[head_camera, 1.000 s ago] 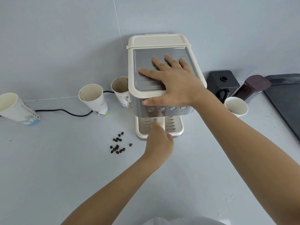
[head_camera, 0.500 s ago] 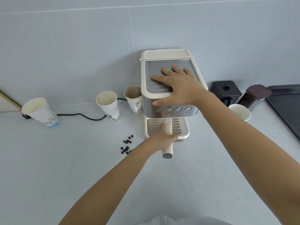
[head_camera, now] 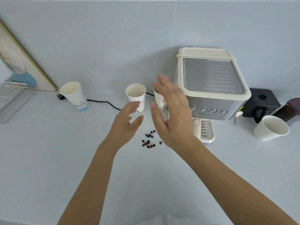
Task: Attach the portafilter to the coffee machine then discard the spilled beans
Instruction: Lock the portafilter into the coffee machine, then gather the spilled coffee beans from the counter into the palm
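Hands hover above the worktop [head_camera: 48, 159], both empty: left hand [head_camera: 125, 122] loosely curled, right hand [head_camera: 172, 111] spread wide. Spilled beans [head_camera: 149, 140] lie just below and between them, left of the coffee machine [head_camera: 212, 88].

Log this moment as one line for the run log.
left hand open, empty | right hand open, empty | beans on counter | both above beans

Coffee machine [head_camera: 211, 75] cream, silver front; beans [head_camera: 148, 141] dark brown; counter [head_camera: 48, 159] pale grey.
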